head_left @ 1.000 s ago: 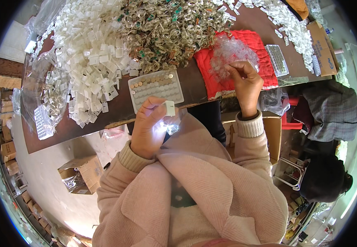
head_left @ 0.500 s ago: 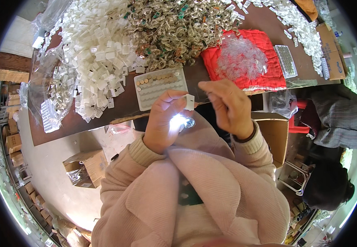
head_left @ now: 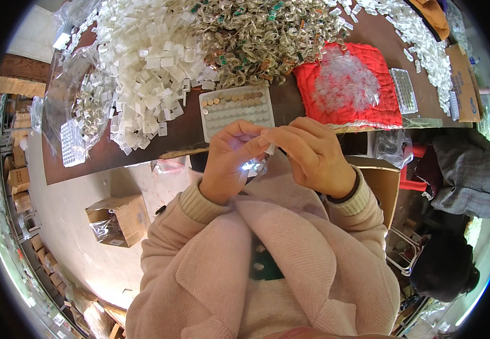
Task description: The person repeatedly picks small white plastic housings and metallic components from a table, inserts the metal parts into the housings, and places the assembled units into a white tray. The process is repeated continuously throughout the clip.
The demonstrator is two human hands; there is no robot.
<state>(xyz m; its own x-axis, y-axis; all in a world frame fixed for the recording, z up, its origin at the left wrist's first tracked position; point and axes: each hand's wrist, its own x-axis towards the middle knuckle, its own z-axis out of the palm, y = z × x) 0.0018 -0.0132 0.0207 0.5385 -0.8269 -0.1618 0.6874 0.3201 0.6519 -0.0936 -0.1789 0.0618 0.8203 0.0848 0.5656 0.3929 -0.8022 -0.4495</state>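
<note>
My left hand point(head_left: 225, 164) is closed round a small white plastic piece point(head_left: 270, 149), most of it hidden by fingers. A bright light with clear parts point(head_left: 253, 166) glows just below its fingertips. My right hand point(head_left: 321, 161) meets the left at the white piece, thumb and fingers pinched together; whatever sits in that pinch is hidden. Just beyond the hands, a pale tray point(head_left: 228, 120) with rows of round hollows lies at the table's near edge. Small brass-coloured discs point(head_left: 217, 101) fill some of its far hollows.
Heaped on the brown table point(head_left: 143, 148) are white plastic cases point(head_left: 149, 62) and clear parts with green and copper bits point(head_left: 262, 45). A red quilted cloth point(head_left: 390, 110) bears thin clear pieces point(head_left: 344, 79). Cardboard boxes stand below, left point(head_left: 129, 217) and right point(head_left: 383, 183).
My right hand has come down and left to meet the left hand at the white piece. That piece has turned and is now mostly covered. The whole view has shifted slightly.
</note>
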